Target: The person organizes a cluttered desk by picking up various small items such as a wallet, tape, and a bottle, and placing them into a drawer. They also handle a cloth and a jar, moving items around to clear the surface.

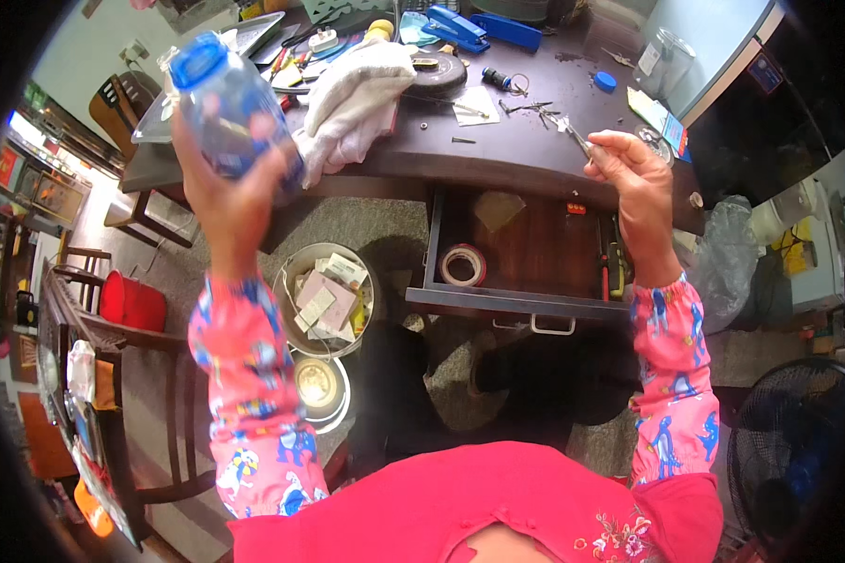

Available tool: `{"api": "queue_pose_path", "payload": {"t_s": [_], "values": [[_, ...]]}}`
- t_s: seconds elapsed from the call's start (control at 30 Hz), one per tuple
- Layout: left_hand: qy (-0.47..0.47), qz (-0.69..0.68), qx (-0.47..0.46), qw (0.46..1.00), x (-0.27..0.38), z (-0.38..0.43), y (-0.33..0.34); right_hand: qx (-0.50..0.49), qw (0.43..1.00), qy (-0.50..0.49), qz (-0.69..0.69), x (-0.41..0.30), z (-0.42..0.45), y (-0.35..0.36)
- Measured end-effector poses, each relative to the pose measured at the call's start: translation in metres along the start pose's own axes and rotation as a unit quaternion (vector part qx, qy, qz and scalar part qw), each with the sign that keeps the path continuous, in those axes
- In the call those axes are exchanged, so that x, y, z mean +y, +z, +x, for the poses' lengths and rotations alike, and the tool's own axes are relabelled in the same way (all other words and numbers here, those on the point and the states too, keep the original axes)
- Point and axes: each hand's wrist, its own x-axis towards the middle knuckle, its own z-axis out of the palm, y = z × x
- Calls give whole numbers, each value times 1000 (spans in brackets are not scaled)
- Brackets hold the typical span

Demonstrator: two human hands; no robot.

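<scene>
My left hand (229,204) is closed around a clear plastic jar (236,123) with a blue lid, held up at the desk's left front edge; mixed blue and pink contents show through it, blurred. Over the desk's right front edge my right hand (623,165) pinches a slim metal piece (579,139), whose exact kind I cannot tell. Just left of its tip, several dark screws or nails (535,109) lie in a loose group. A single screw (463,141) and a small nut (424,126) lie farther left. A blue cap (604,81) rests behind my right hand.
On the dark desk (521,158) are a white cloth (355,88), a black tape measure (440,74), a blue stapler (454,29) and a clear open jar (665,63). Below, an open drawer (507,302) holds a tape roll (462,266). A full waste bin (370,310) stands left of it.
</scene>
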Motion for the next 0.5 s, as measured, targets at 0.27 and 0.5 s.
{"api": "queue_pose_path", "payload": {"t_s": [0.27,0.5], "values": [[-57,-13,-185,981,67,-182,-30,-145,972,-185,18,-67,-98,85],[-113,-63,-235,963,92,-245,-9,-203,968,-147,-14,-31,-147,108]]}}
